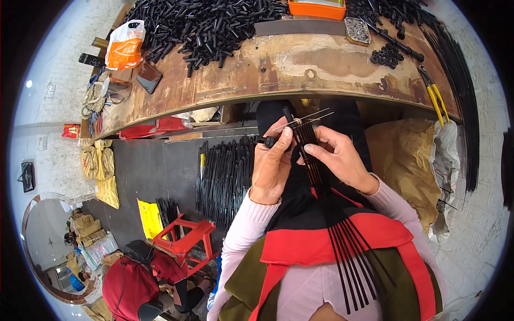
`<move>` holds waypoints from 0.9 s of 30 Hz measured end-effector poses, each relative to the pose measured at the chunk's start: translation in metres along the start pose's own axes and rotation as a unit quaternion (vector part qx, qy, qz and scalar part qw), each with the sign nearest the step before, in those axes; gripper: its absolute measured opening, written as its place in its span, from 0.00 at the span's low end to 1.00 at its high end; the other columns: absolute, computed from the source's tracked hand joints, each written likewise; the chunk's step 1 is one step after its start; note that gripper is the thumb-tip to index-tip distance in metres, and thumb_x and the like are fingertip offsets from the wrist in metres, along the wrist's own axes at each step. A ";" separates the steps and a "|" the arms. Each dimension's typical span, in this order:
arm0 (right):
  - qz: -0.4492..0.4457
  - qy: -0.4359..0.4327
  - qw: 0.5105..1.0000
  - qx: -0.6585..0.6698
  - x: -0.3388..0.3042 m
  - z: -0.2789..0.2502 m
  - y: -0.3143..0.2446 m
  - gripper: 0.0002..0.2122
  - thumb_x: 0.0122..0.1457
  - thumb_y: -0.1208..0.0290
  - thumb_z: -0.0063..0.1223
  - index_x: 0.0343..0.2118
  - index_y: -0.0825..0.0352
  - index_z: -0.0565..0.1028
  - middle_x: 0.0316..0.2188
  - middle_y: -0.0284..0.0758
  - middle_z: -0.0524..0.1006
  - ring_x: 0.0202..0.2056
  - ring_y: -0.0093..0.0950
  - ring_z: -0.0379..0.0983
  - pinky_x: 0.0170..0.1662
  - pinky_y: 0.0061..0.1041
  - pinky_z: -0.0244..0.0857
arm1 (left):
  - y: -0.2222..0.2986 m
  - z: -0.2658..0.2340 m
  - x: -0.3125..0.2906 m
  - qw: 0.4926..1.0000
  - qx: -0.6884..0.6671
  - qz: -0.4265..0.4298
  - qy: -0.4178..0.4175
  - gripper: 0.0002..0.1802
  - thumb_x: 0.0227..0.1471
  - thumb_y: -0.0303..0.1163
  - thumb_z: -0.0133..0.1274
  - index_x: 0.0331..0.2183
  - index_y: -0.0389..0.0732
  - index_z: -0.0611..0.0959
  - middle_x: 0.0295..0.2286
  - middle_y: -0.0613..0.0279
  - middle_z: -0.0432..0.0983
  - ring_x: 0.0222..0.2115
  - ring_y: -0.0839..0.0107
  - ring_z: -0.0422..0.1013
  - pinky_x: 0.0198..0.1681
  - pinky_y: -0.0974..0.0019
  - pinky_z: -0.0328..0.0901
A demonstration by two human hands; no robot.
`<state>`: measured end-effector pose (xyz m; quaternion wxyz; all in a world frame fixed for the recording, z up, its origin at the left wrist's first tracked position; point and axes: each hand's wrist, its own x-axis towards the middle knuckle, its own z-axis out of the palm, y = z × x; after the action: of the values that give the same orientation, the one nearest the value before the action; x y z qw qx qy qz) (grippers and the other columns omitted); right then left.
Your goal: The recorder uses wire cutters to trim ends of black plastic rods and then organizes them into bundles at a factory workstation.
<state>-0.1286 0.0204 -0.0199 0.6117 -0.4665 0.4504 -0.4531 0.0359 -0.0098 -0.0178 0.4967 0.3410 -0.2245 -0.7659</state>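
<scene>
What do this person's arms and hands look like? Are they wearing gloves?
Both arms have long, pale pink sleeves: a left sleeve and a right sleeve. Each ends in a ribbed cuff at the wrist. The left grip and right grip are ordinary human hands, with no gloves on. No watch or bracelet shows.
</scene>
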 end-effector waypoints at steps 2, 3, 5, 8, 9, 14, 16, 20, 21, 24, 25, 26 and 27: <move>0.013 -0.003 0.999 0.038 0.002 -0.001 0.000 0.07 0.62 0.76 0.52 0.38 0.75 0.73 0.31 0.34 0.78 0.32 0.20 0.77 0.36 0.19 0.70 | 0.000 0.001 -0.002 1.000 0.000 0.000 0.004 0.22 0.57 0.29 0.56 0.52 0.32 0.73 0.42 0.59 0.77 0.40 0.74 0.73 0.46 0.71 0.69; 0.011 -0.003 0.999 0.039 0.002 -0.002 0.000 0.07 0.62 0.76 0.52 0.38 0.75 0.73 0.31 0.34 0.78 0.32 0.20 0.77 0.36 0.19 0.70 | -0.001 -0.001 -0.002 1.000 -0.007 -0.005 0.002 0.22 0.57 0.28 0.56 0.52 0.32 0.73 0.42 0.59 0.77 0.40 0.74 0.73 0.46 0.71 0.69; 0.048 -0.030 0.994 0.091 0.002 -0.006 0.002 0.06 0.62 0.77 0.52 0.37 0.74 0.73 0.31 0.34 0.78 0.32 0.21 0.77 0.36 0.20 0.71 | -0.002 -0.002 -0.002 1.000 -0.014 -0.011 -0.001 0.22 0.57 0.28 0.56 0.52 0.32 0.73 0.42 0.59 0.77 0.41 0.75 0.73 0.46 0.71 0.69; 0.039 -0.030 0.997 0.062 0.000 -0.005 -0.006 0.05 0.62 0.77 0.52 0.37 0.74 0.74 0.31 0.34 0.78 0.32 0.21 0.77 0.36 0.20 0.71 | 0.001 -0.004 -0.002 1.000 0.007 -0.011 -0.002 0.22 0.57 0.29 0.56 0.52 0.33 0.73 0.41 0.59 0.77 0.40 0.75 0.73 0.46 0.71 0.68; 0.038 -0.030 0.997 0.063 -0.001 -0.004 -0.007 0.05 0.62 0.77 0.52 0.37 0.74 0.74 0.31 0.34 0.78 0.32 0.21 0.77 0.36 0.20 0.71 | 0.000 -0.007 -0.001 1.000 0.011 -0.011 -0.012 0.21 0.57 0.29 0.56 0.51 0.34 0.74 0.41 0.60 0.77 0.40 0.75 0.73 0.46 0.71 0.68; 0.030 -0.027 0.996 0.075 -0.004 -0.006 -0.007 0.07 0.62 0.76 0.53 0.38 0.74 0.74 0.31 0.34 0.78 0.32 0.21 0.78 0.36 0.19 0.70 | -0.008 -0.020 0.001 0.998 -0.012 -0.059 -0.013 0.20 0.57 0.31 0.57 0.50 0.37 0.74 0.42 0.62 0.77 0.40 0.74 0.73 0.46 0.69 0.68; 0.041 -0.033 0.994 0.093 -0.004 -0.007 -0.002 0.07 0.62 0.75 0.53 0.39 0.74 0.74 0.32 0.34 0.78 0.32 0.22 0.78 0.37 0.19 0.71 | -0.007 -0.023 0.004 0.995 0.026 -0.072 -0.061 0.21 0.62 0.38 0.51 0.52 0.36 0.73 0.49 0.58 0.74 0.42 0.74 0.73 0.42 0.72 0.70; 0.088 -0.079 0.976 0.183 0.001 -0.013 -0.003 0.09 0.62 0.75 0.53 0.42 0.73 0.74 0.34 0.36 0.79 0.32 0.24 0.78 0.39 0.22 0.72 | -0.003 -0.017 -0.001 0.993 0.019 -0.095 -0.066 0.22 0.62 0.41 0.49 0.52 0.38 0.73 0.50 0.57 0.73 0.40 0.75 0.73 0.39 0.73 0.70; 0.088 -0.079 0.976 0.183 0.003 -0.016 -0.002 0.09 0.62 0.75 0.53 0.42 0.73 0.74 0.34 0.36 0.79 0.32 0.24 0.78 0.39 0.22 0.72 | -0.001 -0.019 -0.001 0.992 0.038 -0.095 -0.079 0.22 0.62 0.41 0.49 0.53 0.39 0.73 0.51 0.56 0.73 0.39 0.75 0.73 0.38 0.73 0.70; 0.122 -0.117 0.964 0.206 0.005 -0.020 0.002 0.11 0.62 0.74 0.53 0.44 0.73 0.73 0.35 0.37 0.80 0.33 0.26 0.79 0.40 0.23 0.72 | 0.001 -0.013 -0.004 0.991 0.057 -0.090 -0.084 0.23 0.62 0.41 0.50 0.54 0.40 0.72 0.51 0.56 0.72 0.37 0.76 0.72 0.36 0.73 0.68; 0.098 -0.110 0.972 0.181 0.004 -0.018 0.003 0.11 0.63 0.73 0.53 0.45 0.73 0.73 0.35 0.37 0.79 0.33 0.25 0.78 0.40 0.23 0.72 | 0.002 -0.011 -0.005 0.992 0.059 -0.083 -0.075 0.23 0.61 0.41 0.51 0.54 0.41 0.72 0.52 0.56 0.72 0.37 0.77 0.71 0.35 0.73 0.67; 0.075 -0.104 0.980 0.155 0.003 -0.016 0.004 0.12 0.63 0.73 0.52 0.46 0.73 0.72 0.34 0.36 0.79 0.33 0.24 0.78 0.40 0.23 0.72 | 0.001 -0.012 -0.006 0.992 0.059 -0.083 -0.075 0.23 0.61 0.41 0.51 0.54 0.41 0.72 0.52 0.56 0.72 0.37 0.77 0.71 0.35 0.73 0.67; 0.075 -0.104 0.979 0.155 0.003 -0.015 0.005 0.12 0.63 0.73 0.52 0.46 0.73 0.72 0.34 0.36 0.79 0.33 0.24 0.78 0.40 0.23 0.72 | -0.003 -0.013 -0.007 0.992 0.054 -0.070 -0.089 0.24 0.62 0.41 0.50 0.55 0.41 0.71 0.52 0.57 0.71 0.38 0.76 0.71 0.37 0.72 0.66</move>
<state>-0.1421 0.0155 -0.0279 0.7527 -0.3754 0.3421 -0.4189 0.0461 -0.0026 -0.0264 0.4005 0.3128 -0.2843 -0.8130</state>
